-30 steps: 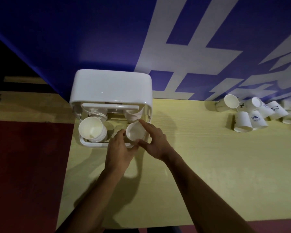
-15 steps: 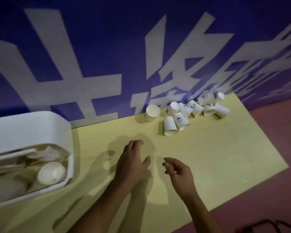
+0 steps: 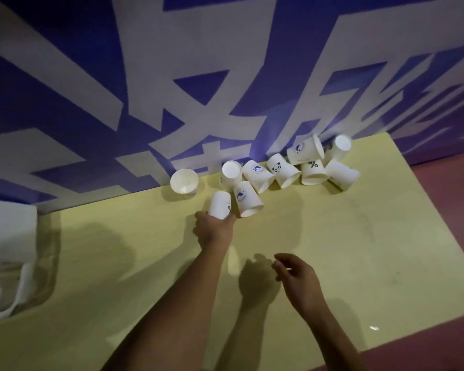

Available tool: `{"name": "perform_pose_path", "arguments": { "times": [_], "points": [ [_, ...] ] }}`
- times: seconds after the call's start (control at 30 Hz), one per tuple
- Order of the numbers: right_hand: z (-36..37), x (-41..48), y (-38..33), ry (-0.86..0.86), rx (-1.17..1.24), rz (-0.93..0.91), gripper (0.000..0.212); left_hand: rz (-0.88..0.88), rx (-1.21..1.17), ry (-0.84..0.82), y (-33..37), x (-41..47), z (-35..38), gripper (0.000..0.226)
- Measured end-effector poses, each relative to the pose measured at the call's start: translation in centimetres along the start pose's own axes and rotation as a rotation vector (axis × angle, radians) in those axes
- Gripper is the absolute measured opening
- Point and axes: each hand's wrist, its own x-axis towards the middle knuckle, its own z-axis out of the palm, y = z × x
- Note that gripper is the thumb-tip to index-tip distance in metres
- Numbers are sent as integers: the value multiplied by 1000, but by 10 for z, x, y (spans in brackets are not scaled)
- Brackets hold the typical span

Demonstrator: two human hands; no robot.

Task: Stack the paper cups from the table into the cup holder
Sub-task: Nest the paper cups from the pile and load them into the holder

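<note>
The left hand (image 3: 214,228) has reached from mid-table out to the heap of cups (image 3: 283,170). Its thumb and fingers now curl round the wide mouth end of a paper cup (image 3: 220,206) at the heap's near edge. The cup's long axis runs away from the person, narrow base toward the blue wall (image 3: 65,76). It is smooth, white and tapered, with a small dark print. The right hand (image 3: 298,279) hovers over the pale yellow table (image 3: 359,250), fingers loosely curled and holding nothing. The glossy white cup holder (image 3: 8,236) sits at the left edge.

Blue wall (image 3: 65,62) with large white lettering, reddish-purple floor (image 3: 445,210)
</note>
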Motion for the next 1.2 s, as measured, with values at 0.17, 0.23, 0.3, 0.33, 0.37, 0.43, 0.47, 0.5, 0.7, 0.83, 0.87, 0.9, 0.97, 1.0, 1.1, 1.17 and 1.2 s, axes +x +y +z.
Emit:
{"name": "perform_pose_path", "arguments": {
  "times": [0.17, 0.23, 0.3, 0.33, 0.37, 0.43, 0.47, 0.5, 0.7, 0.83, 0.87, 0.9, 0.97, 1.0, 1.1, 1.17, 1.2],
  "points": [
    [16, 56, -40, 10, 31, 41, 81, 169, -72, 44, -26, -37, -48, 69],
    [33, 77, -64, -5, 101, 37, 101, 213, -43, 56, -44, -55, -71, 70],
    [51, 98, -78, 33, 179, 88, 108, 237, -25, 71, -57, -69, -87, 69],
    [60, 105, -82, 62, 200, 119, 108, 244, -32, 75, -62, -74, -93, 67],
    [66, 109, -83, 87, 209, 141, 106, 249, -44, 74, -66, -77, -98, 64],
    [75, 111, -83, 140, 245, 147, 87, 234, -89, 75, -73, -81, -107, 66],
    [76, 108, -84, 179, 265, 151, 75, 218, -128, 78, -75, -82, -110, 69],
    [75, 103, -85, 210, 272, 147, 66, 195, -180, 87, -76, -82, -114, 71],
    [63, 41, -93, 207, 346, 3, 67, 144, -330, 90, -93, -79, -144, 63],
    [78, -11, -112, 156, 383, -102, 58, 180, -357, 73, -112, -77, -181, 69],
    [85, -23, -118, 147, 377, -127, 57, 193, -368, 78, -118, -75, -193, 69],
    [96, -37, -123, 140, 360, -160, 56, 206, -383, 83, -124, -73, -207, 70],
    [115, -60, -133, 119, 320, -221, 53, 223, -407, 90, -137, -68, -235, 77],
    [130, -74, -138, 103, 296, -248, 53, 235, -421, 96, -146, -63, -252, 82],
    [178, -114, -154, 51, 224, -318, 59, 270, -457, 105, -176, -53, -307, 90],
    [213, -139, -165, 28, 174, -364, 63, 294, -470, 100, -195, -45, -343, 86],
    [232, -153, -171, 19, 154, -374, 64, 314, -459, 101, -206, -40, -361, 83]
  ]
}}
